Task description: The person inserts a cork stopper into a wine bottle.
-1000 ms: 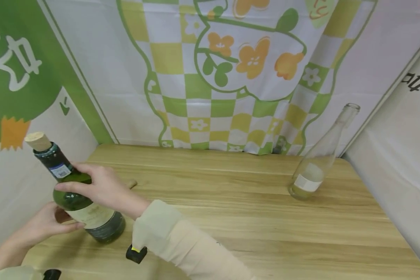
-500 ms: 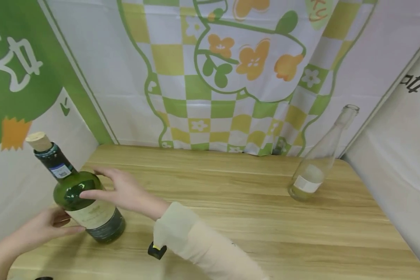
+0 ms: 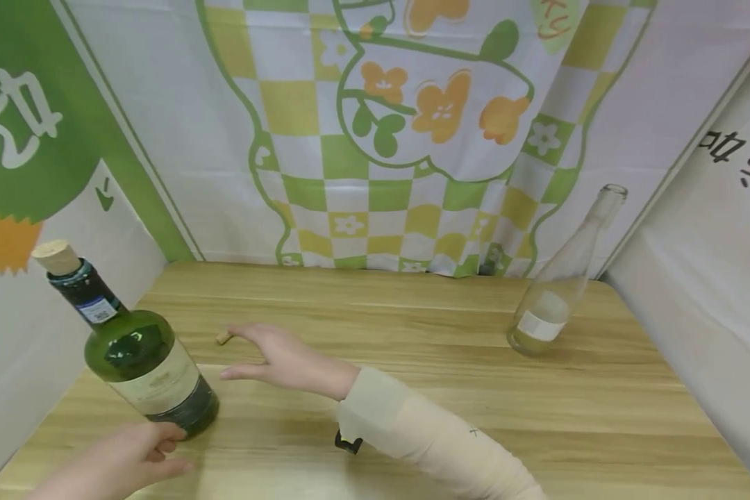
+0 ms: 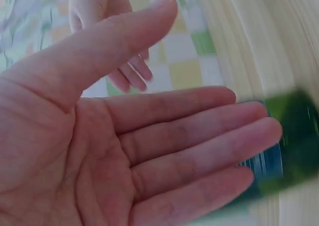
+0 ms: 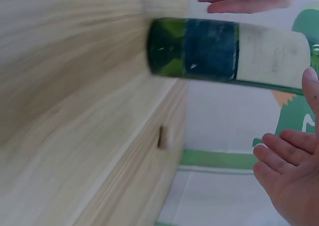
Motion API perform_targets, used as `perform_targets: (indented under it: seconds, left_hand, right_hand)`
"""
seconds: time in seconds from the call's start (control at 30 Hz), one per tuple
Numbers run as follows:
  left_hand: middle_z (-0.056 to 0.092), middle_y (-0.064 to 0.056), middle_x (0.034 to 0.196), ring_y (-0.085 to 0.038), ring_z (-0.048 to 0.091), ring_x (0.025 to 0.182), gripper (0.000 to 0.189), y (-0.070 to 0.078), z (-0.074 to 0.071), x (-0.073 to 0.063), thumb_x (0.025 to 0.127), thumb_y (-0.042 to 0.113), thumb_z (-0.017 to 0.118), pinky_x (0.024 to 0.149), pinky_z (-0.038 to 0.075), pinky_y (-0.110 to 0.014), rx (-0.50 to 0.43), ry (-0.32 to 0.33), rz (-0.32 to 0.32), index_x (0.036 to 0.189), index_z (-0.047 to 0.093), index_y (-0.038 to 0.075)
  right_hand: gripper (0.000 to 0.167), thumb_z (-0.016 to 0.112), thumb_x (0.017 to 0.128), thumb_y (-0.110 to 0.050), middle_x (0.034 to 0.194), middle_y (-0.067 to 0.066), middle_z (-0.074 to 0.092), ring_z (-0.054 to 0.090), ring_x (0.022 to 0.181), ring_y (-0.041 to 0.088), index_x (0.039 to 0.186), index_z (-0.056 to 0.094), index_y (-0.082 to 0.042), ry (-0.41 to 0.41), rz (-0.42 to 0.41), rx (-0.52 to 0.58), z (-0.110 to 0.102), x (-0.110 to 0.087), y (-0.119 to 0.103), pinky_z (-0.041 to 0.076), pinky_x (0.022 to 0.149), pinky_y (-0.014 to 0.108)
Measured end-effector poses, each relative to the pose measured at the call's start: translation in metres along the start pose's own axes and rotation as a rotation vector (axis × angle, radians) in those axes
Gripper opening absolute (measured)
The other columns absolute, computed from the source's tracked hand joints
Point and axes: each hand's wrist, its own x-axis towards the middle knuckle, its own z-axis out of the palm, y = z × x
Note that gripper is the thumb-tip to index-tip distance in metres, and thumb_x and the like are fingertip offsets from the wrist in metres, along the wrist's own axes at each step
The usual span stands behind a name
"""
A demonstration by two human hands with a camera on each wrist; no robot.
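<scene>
A green wine bottle (image 3: 156,378) stands upright at the table's left side, with a large cork (image 3: 57,257) in its mouth. My left hand (image 3: 121,458) is at the near side of its base, fingers extended and nothing in the palm, as the left wrist view shows. Whether those fingers touch the glass I cannot tell. To the right of the bottle, apart from it, my right hand (image 3: 290,361) hovers with thumb and fingers spread and holds nothing. A small cork-like piece (image 3: 223,338) lies on the table by its fingertips.
A clear glass bottle (image 3: 550,305) with a white label stands at the right rear of the wooden table (image 3: 450,389). Behind the table hangs a checked, flowered curtain (image 3: 344,167). Printed cloth panels (image 3: 712,278) close in both sides.
Both hands have let go of the wine bottle. My right hand has moved right and down from its shoulder; my left hand has come back toward me. The wine bottle stays in place.
</scene>
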Motion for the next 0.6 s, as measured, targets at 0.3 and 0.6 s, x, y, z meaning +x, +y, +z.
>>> perform_targets:
  seconds: [0.3,0.6]
  left_hand:
    - [0.066,-0.005,0.094,-0.019,0.062,0.079,0.047,0.063,0.004,0.039,0.076,0.039,0.07,0.067,0.053,-0.038,0.061,0.135,0.142,0.106,0.063,0.004]
    - [0.066,-0.006,0.094,-0.018,0.062,0.082,0.038,0.109,0.005,0.095,0.082,0.031,0.067,0.071,0.052,-0.036,0.036,0.178,0.349,0.105,0.063,0.001]
  right_hand:
    - [0.062,0.053,0.089,-0.044,0.136,0.004,0.045,0.04,0.125,0.012,0.136,0.039,-0.006,-0.048,0.116,-0.057,-0.02,-0.049,0.035,0.032,0.103,0.021]
    - [0.053,0.057,0.09,-0.03,0.135,0.008,0.046,0.041,0.124,0.02,0.134,0.042,-0.005,-0.038,0.231,-0.042,-0.046,-0.109,0.071,0.036,0.102,0.033]
